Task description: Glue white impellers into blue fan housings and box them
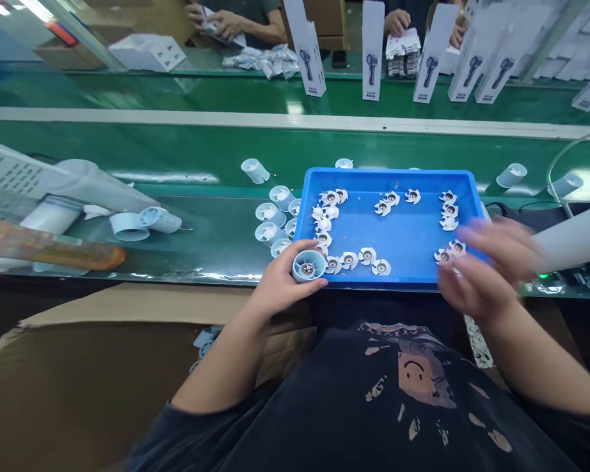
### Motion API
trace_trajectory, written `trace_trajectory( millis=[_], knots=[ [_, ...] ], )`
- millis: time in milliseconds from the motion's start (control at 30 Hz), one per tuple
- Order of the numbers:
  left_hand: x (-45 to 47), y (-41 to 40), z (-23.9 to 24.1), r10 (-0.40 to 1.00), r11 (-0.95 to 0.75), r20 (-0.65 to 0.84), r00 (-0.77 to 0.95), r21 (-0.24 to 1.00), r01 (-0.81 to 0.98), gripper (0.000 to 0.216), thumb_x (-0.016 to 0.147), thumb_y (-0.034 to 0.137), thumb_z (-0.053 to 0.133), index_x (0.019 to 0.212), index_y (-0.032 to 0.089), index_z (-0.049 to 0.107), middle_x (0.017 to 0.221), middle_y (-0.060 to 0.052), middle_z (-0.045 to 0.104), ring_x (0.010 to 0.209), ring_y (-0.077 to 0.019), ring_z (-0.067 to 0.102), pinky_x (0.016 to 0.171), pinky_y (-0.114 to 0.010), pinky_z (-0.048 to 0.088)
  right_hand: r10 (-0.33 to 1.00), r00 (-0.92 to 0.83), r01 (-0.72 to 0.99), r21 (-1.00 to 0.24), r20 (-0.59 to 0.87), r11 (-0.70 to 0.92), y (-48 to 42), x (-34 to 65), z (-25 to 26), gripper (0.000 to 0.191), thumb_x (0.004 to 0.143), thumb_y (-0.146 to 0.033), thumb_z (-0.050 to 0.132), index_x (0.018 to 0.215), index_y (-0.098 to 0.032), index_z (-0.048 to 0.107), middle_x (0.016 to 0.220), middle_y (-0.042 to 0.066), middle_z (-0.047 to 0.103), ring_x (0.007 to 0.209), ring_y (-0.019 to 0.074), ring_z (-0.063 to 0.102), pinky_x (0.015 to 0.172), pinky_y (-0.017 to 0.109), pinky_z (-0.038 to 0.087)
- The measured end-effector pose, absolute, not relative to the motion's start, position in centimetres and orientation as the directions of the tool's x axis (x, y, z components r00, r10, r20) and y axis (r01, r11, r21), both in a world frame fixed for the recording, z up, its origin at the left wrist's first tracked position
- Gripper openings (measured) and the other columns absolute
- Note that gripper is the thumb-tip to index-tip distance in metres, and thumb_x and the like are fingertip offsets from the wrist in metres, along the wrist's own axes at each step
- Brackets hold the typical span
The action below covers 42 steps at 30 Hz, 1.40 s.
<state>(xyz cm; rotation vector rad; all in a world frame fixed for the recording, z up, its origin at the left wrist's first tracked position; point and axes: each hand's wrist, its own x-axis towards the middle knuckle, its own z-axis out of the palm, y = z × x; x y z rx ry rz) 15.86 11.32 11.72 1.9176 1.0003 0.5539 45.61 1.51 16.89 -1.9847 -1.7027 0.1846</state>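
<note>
My left hand (279,280) is wrapped round a light blue cylindrical fan housing (309,265), its open end facing up at me with a hub and ribs showing inside. It is at the near left corner of a blue tray (393,278). Small white fan blades (381,267) lie in loose groups along the tray's sides. Over the tray's right end, my right hand (489,272) is smeared by motion, close to a pair of fan blades (443,255); whether its fingers hold anything cannot be made out.
More light blue housings (270,214) stand left of the tray. An orange-handled tool (54,246) and a clear plastic container (108,187) lie farther left. White printed boxes (372,52) stand across the bench, where other people's hands (226,25) work. A cardboard box (93,367) is below left.
</note>
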Motion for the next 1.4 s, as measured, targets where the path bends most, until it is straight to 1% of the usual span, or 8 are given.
trace_trajectory(
  millis=[133,300,567,667,800,1033,1233,1400],
  knots=[
    [16.3,10.4,12.1,0.809,-0.233,0.025,0.587,0.931,0.281,0.074,0.066,0.047,0.077,0.127,0.020,0.044,0.122,-0.012,0.062,0.107,-0.0310,0.062,0.098,-0.044,0.048,1.000,-0.004,0.983,-0.184,-0.020,0.000,9.8,44.7,13.6,0.037,0.094,-0.019,0.062,0.130,-0.014,0.055,0.140,0.012,0.045,0.136,0.0290,0.037,0.116,0.058,0.030],
    [13.4,10.0,12.8,0.798,-0.275,0.065,0.599,0.924,0.267,0.057,0.070,0.043,0.076,0.118,0.021,0.055,0.118,-0.010,0.064,0.106,-0.0306,0.062,0.097,-0.044,0.048,0.967,-0.121,0.992,-0.063,-0.226,0.110,13.2,44.4,11.4,0.028,0.098,-0.026,0.058,0.123,-0.012,0.058,0.117,0.010,0.058,0.106,0.0193,0.059,0.096,0.040,0.053],
    [10.1,10.7,12.0,0.866,-0.106,0.029,0.499,0.986,0.127,0.068,0.076,0.052,0.073,0.130,0.019,0.048,0.121,-0.014,0.065,0.112,-0.0332,0.062,0.096,-0.043,0.050,0.946,-0.014,0.998,0.056,-0.325,0.034,10.2,44.7,12.3,0.027,0.099,-0.025,0.056,0.123,-0.013,0.058,0.128,0.011,0.052,0.117,0.0216,0.053,0.102,0.043,0.049],
    [12.5,11.0,11.9,0.845,-0.189,0.068,0.530,0.966,0.176,0.068,0.075,0.051,0.071,0.130,0.019,0.048,0.124,-0.013,0.062,0.111,-0.0334,0.061,0.097,-0.046,0.049,0.911,0.018,0.995,0.095,-0.413,0.024,9.0,43.6,12.7,0.022,0.100,-0.029,0.055,0.113,-0.012,0.061,0.114,0.009,0.058,0.104,0.0181,0.058,0.095,0.039,0.053],
    [16.0,11.3,12.2,0.754,-0.273,0.078,0.652,0.940,0.204,0.068,0.071,0.047,0.072,0.129,0.020,0.049,0.128,-0.010,0.059,0.111,-0.0316,0.060,0.099,-0.045,0.048,0.895,0.074,0.992,0.124,-0.439,-0.021,8.6,43.2,12.5,0.026,0.099,-0.028,0.057,0.120,-0.013,0.058,0.116,0.010,0.057,0.103,0.0183,0.058,0.094,0.039,0.053],
    [18.2,11.2,12.7,0.658,-0.477,0.174,0.733,0.849,0.226,0.059,0.076,0.034,0.073,0.130,0.022,0.052,0.133,-0.010,0.059,0.124,-0.0305,0.055,0.108,-0.046,0.042,0.942,0.140,0.989,-0.005,-0.304,-0.148,8.7,42.6,13.7,0.019,0.094,-0.023,0.062,0.106,-0.010,0.061,0.100,0.008,0.060,0.093,0.0174,0.060,0.089,0.037,0.054],
    [18.3,10.4,12.5,0.670,-0.624,0.301,0.678,0.723,0.296,0.052,0.077,0.027,0.072,0.124,0.018,0.051,0.126,-0.011,0.062,0.118,-0.0286,0.058,0.104,-0.043,0.047,0.952,-0.303,0.863,-0.414,0.034,0.289,5.2,38.5,18.3,0.024,0.090,-0.023,0.053,0.112,-0.017,0.062,0.101,0.006,0.063,0.087,0.0145,0.061,0.079,0.026,0.053],
    [18.6,9.2,12.1,0.573,-0.799,0.531,0.625,0.532,0.280,0.027,0.093,0.031,0.053,0.116,0.016,0.052,0.113,-0.012,0.066,0.110,-0.0268,0.061,0.099,-0.043,0.049,0.864,-0.430,0.768,-0.397,0.262,0.503,4.6,36.8,18.1,0.014,0.092,-0.021,0.059,0.100,-0.018,0.069,0.095,0.008,0.059,0.086,0.0204,0.056,0.079,0.036,0.049]
  ],
)
